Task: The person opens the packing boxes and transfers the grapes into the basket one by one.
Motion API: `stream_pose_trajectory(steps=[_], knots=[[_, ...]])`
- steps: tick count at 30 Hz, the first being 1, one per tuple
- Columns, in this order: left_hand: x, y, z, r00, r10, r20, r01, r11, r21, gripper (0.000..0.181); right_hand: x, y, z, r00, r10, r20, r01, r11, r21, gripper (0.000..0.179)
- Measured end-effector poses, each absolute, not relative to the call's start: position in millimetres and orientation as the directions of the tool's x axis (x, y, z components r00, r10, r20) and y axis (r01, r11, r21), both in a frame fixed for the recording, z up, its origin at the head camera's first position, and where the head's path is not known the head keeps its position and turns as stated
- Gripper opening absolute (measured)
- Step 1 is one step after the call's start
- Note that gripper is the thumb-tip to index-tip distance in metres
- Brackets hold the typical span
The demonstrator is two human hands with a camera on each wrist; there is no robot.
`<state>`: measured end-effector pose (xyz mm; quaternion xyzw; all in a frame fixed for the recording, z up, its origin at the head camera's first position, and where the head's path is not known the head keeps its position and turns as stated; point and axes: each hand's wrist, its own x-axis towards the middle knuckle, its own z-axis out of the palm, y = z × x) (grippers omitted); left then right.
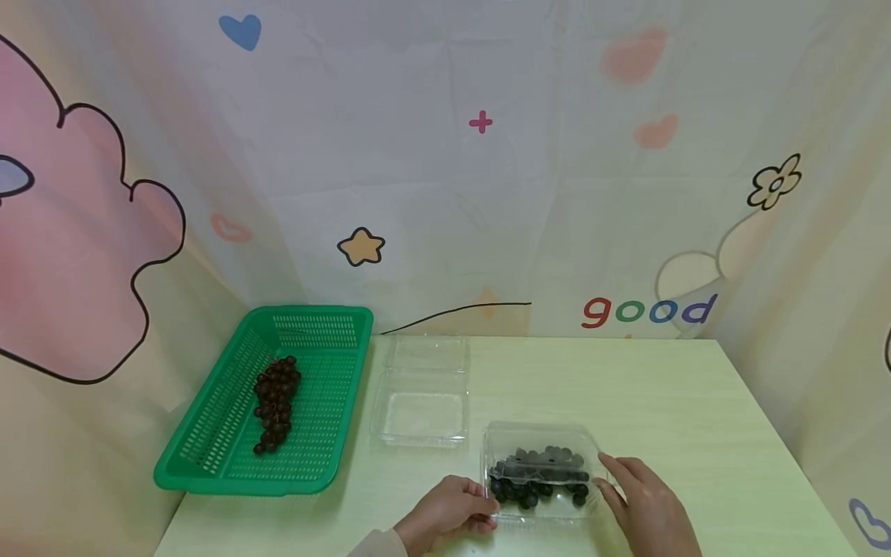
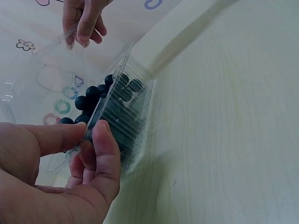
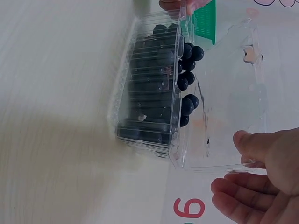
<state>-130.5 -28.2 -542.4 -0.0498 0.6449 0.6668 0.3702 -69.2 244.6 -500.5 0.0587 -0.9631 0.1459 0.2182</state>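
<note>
A clear plastic clamshell box (image 1: 550, 510) holding dark grapes (image 1: 515, 489) stands near the front of the table. Its hinged lid (image 1: 536, 438) is raised and tilted over the fruit. My left hand (image 1: 448, 507) pinches the box's rim at the left front corner, thumb above and fingers below, as the left wrist view shows. On the other side, my right hand (image 1: 649, 499) holds the lid's right edge between thumb and fingers. Several grapes (image 3: 188, 79) rise above the rim in the right wrist view.
At the left stands a green plastic basket (image 1: 337, 433) with a bunch of reddish-dark grapes (image 1: 276, 398) in it. A second clear clamshell box (image 1: 422, 418) lies open beside the basket. Behind the table hangs a printed curtain (image 1: 445, 193).
</note>
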Motion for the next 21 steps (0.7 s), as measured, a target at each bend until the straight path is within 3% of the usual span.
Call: stream_pose_trajectory(steps=[14,21], knots=[[-132.3,-28.7,-541.8,-0.719,0.414,-0.558,-0.564,0.120,0.817,0.011,-79.2,250.5,-499.0,-0.833,-0.081,0.547,-0.245,0.941,-0.234,0.040],[-130.9,-28.3,-539.4,-0.726,0.407,-0.554,-0.557,0.124,0.821,0.013,-83.9,251.5,-496.8,-0.822,-0.071,0.565,-0.294,0.902,-0.315,0.040]])
